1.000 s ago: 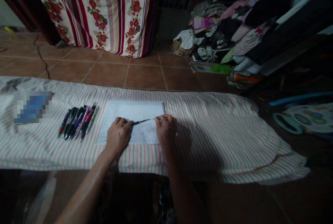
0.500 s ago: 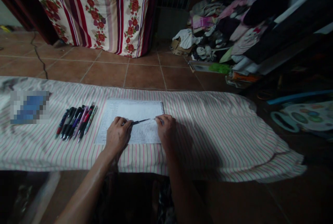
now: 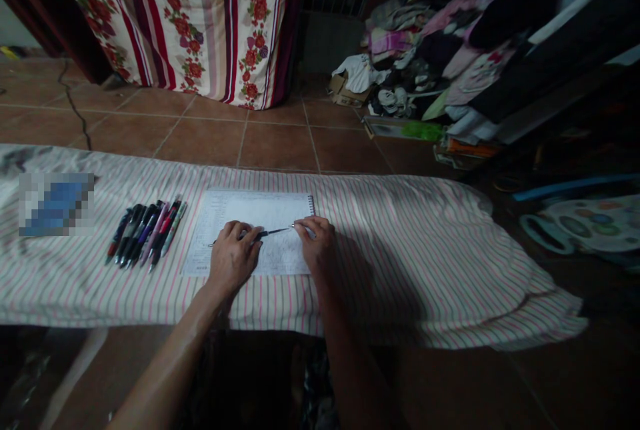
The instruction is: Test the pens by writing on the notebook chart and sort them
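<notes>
My left hand [image 3: 234, 253] is closed on a dark pen [image 3: 261, 235] above a spiral notebook [image 3: 265, 205]. From the pen's right end a thin refill [image 3: 278, 231] sticks out towards my right hand [image 3: 316, 241]. The right fingers pinch a small silvery piece [image 3: 293, 226], which looks like a pen tip, right at the refill's end; whether the two touch I cannot tell. To the left of the notebook, several pens [image 3: 145, 233] lie side by side. The notebook page is covered in faint writing, its spiral at the right.
A striped cloth [image 3: 425, 250] covers the low bench or table. At its left lies a blurred-out blue object [image 3: 57, 203]. Beyond are a tiled floor [image 3: 200, 140], a floral curtain [image 3: 210, 30] and a heap of clothes [image 3: 440, 50]. A plastic chair [image 3: 590, 223] stands at right.
My left hand has shifted slightly right along the pen, and the pen's left end now shows behind it. The silvery piece in my right hand is closer to the refill's end.
</notes>
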Tool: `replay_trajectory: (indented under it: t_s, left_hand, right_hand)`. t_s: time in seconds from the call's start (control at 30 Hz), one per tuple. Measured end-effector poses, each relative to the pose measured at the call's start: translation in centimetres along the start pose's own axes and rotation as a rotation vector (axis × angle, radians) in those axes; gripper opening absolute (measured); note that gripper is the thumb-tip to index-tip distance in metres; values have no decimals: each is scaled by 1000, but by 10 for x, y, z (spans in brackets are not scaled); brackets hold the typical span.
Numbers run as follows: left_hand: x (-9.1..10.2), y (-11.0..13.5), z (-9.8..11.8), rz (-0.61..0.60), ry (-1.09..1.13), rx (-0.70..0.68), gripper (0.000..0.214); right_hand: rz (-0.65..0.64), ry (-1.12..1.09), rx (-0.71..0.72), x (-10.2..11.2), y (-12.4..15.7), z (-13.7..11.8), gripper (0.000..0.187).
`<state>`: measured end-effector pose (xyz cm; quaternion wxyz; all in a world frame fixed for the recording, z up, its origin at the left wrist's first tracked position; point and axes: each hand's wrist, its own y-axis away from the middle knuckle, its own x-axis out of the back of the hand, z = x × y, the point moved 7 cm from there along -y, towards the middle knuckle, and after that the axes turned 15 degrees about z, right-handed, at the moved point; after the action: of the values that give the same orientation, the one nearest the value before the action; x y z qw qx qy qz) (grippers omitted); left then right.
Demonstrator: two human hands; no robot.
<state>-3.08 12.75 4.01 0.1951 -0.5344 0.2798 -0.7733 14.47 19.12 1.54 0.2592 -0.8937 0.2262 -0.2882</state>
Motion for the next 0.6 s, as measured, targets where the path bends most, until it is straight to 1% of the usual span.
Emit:
replay_trajectory:
  t_s: [0.1, 0.27, 0.43, 0.6]
  left_hand:
    - [-2, -2, 7, 38, 38, 21, 25]
    - [-9, -2, 18, 107, 106, 34, 23]
    - [-13, 0, 17, 145, 149, 75, 20]
    - [-11, -1, 16, 154, 181, 108, 18]
  right_hand:
    - [-10, -9, 45, -3, 2, -5, 11]
    - [-79, -72, 127, -12, 8, -10, 7]
    - [-124, -116, 139, -13, 11, -20, 4]
    - [-145, -148, 135, -12, 11, -27, 4]
